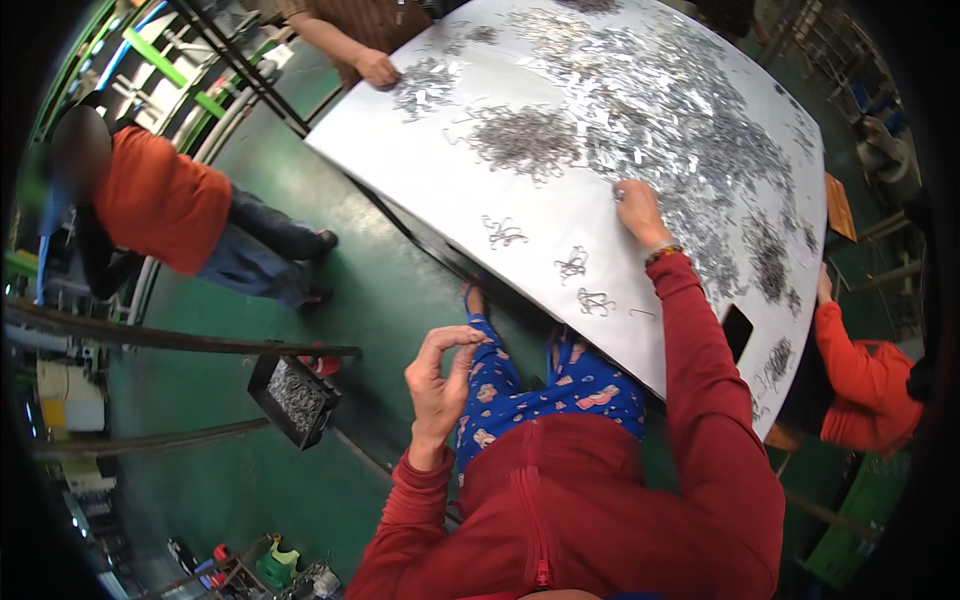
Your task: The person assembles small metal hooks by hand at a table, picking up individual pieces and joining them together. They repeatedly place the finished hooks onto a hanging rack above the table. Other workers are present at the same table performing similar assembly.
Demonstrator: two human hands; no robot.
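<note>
A large white table (400, 150) is strewn with heaps of small shiny metal clips (650, 110). My right hand (638, 208) reaches out onto the table and rests at the edge of the big heap, fingers bent down on the clips; whether it grips any I cannot tell. My left hand (440, 375) is raised off the table over my lap, fingers curled and pinched together; something tiny may be between them, too small to make out. Three small clusters of clips (575, 265) lie on the white surface near me.
A black tray (295, 398) full of metal pieces stands on a frame at my left. A person in an orange top (160, 200) sits at far left. Another person's hand (378, 68) works at the table's far end. An orange-sleeved person (860, 375) is at right. The floor is green.
</note>
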